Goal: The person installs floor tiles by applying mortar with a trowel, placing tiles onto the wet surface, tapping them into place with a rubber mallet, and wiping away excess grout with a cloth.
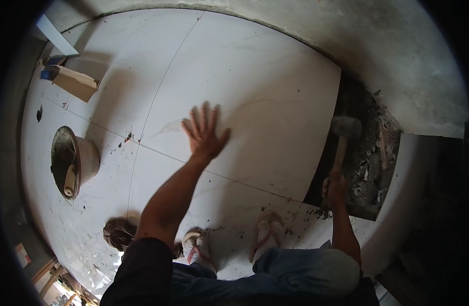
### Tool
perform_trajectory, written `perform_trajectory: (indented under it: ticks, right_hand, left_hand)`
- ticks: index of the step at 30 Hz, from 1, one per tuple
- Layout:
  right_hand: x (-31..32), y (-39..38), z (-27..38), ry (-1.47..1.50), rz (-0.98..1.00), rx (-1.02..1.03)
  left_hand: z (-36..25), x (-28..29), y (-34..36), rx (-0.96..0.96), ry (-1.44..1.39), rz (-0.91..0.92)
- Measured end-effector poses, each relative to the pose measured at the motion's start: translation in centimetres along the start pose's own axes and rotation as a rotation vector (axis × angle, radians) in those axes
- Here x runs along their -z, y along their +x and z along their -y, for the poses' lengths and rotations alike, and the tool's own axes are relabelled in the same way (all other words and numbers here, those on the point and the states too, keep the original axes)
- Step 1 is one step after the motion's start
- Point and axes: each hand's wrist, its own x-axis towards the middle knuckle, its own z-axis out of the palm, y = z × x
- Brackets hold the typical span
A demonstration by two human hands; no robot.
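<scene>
My left hand lies on a large white floor tile with its fingers spread and nothing in it. On the right, my right hand is closed round the wooden handle of a mallet with a thick grey head. The mallet is over a dark untiled gap beside the tile's right edge; whether its head touches anything, I cannot tell. Rubble and broken bits lie in that gap.
To the left stands a bucket with a wooden-handled tool in it. Torn cardboard lies farther back. A dark crumpled cloth is near my left foot. A concrete wall bounds the far side. Crumbs of debris dot the tiles.
</scene>
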Motion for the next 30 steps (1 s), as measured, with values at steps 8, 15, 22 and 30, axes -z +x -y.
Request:
perform_trajectory:
  ticks: [8,15,22,30]
  right_hand:
    - [4.7,8.8,1.8,0.43,-0.194,-0.013]
    - [1.2,12.4,3.0,0.364,-0.005,-0.062]
    - [0.9,10.9,2.5,0.36,-0.034,-0.065]
    - [2.6,5.3,-1.5,0.375,-0.153,-0.052]
  left_hand:
    - [7.2,2.8,10.1,0.429,0.084,-0.048]
    - [9.4,1.2,9.8,0.419,0.095,-0.091]
    - [8.9,0.9,9.8,0.413,0.097,-0.116]
    - [8.6,1.5,9.5,0.402,0.095,-0.107]
